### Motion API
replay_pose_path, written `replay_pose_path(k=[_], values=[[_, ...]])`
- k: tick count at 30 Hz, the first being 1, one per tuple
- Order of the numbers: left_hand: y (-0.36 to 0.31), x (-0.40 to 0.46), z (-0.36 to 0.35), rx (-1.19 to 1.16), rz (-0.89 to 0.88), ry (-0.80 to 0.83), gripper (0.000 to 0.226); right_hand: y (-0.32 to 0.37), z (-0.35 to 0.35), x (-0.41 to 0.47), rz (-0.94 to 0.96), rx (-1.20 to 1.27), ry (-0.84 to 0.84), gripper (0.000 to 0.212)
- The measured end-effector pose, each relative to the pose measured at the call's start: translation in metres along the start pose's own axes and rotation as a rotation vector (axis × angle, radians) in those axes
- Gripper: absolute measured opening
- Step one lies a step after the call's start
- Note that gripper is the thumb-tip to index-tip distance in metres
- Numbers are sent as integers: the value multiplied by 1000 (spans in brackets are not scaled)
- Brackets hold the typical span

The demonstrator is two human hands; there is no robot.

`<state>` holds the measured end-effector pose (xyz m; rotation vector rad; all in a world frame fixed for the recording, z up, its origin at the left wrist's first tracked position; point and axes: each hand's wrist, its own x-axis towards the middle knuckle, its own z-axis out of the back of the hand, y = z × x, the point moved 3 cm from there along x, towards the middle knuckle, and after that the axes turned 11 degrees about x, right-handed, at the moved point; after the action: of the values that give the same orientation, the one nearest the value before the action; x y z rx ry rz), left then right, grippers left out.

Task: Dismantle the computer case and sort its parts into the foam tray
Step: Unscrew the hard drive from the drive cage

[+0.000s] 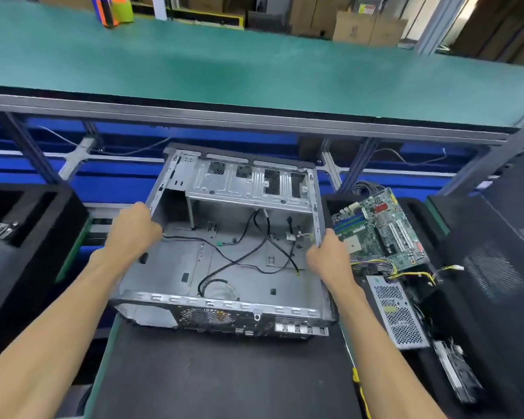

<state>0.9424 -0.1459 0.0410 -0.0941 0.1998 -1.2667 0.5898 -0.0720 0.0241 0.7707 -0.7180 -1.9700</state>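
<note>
The computer case (224,252), gutted and open-topped, sits tilted on the black mat of the bench (224,379), its far end raised. The left hand (132,231) grasps the left wall, the right hand (327,258) the right wall; each grip is closed on sheet-metal edges, which could cut or slip. To the right the foam tray (418,213) holds the motherboard (378,228) and power supply (398,316). Swinging the case could knock them. Loose black cables (239,258) inside may snag.

Cardboard boxes (357,27) stand behind the green shelf (224,65).
</note>
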Motion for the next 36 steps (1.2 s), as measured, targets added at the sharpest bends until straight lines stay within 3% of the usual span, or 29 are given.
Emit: replay_pose_path(k=[7, 16, 21, 25, 29, 32, 36], values=[[-56, 1, 120, 248, -275, -330, 17, -9, -12, -19, -8, 368, -164, 17], [-94, -58, 187, 436, -509, -643, 23, -21, -66, -66, -130, 819, -237, 32], [-117, -78, 193, 518, -625, -730, 22, -16, -101, -69, -348, 925, 60, 32], [-134, -89, 182, 569, -741, -737, 24, -23, -113, -61, -471, 810, 288, 62], [-158, -95, 172, 600, -822, -732, 20, -39, -114, -50, -449, 738, 381, 40], [-168, -91, 163, 619, -867, -732, 36, -41, -125, -51, -433, 722, 488, 34], [-161, -88, 160, 393, -978, -740, 46, -26, -148, -52, -402, 634, 582, 33]])
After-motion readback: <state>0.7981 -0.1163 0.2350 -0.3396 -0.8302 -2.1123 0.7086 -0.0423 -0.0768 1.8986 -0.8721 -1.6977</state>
